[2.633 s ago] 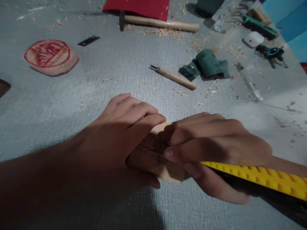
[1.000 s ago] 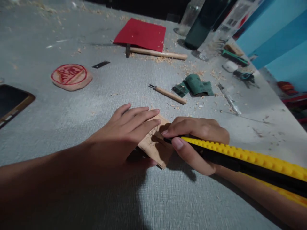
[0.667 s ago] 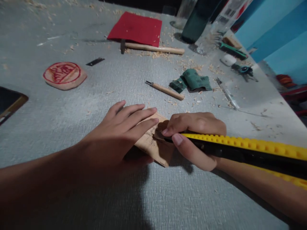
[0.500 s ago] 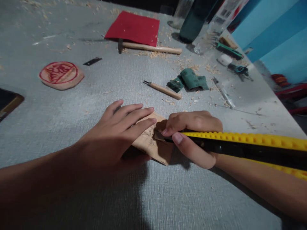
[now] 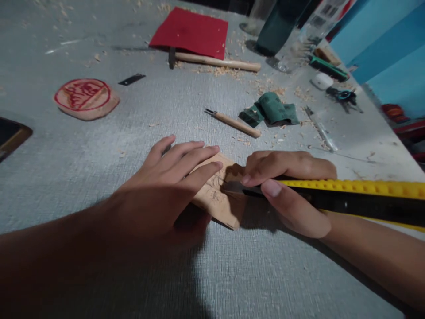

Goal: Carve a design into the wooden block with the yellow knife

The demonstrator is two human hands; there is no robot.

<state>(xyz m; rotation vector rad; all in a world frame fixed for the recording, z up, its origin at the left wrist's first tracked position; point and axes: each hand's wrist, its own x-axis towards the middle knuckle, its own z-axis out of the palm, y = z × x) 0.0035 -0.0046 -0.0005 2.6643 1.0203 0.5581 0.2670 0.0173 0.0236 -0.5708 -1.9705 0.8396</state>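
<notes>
A thin, pale wooden block (image 5: 229, 208) with dark pencil-like lines lies on the table under both hands. My left hand (image 5: 166, 190) grips it from the left, its fingers stretched across the top and far edge, the thumb low on the near side and mostly in shadow. From the right, my right hand (image 5: 288, 186) is closed round the front end of a yellow and black utility knife (image 5: 372, 192), thumb and forefinger pinching close to the blade. The blade rests at a low angle on the drawn face; its tip is in shadow.
Beyond the hands lie a wood-handled gouge (image 5: 237, 124), green sandpaper (image 5: 274, 108), a hammer (image 5: 215, 61) and a red sheet (image 5: 192, 33). At left are a carved red-marked wooden piece (image 5: 86, 99), a loose blade (image 5: 132, 79) and a phone (image 5: 13, 135). Shavings litter the table.
My right hand and the knife have drawn back to the right, so more of the blade shows over the wood. The whole view has shifted slightly; my left hand keeps its place on the block.
</notes>
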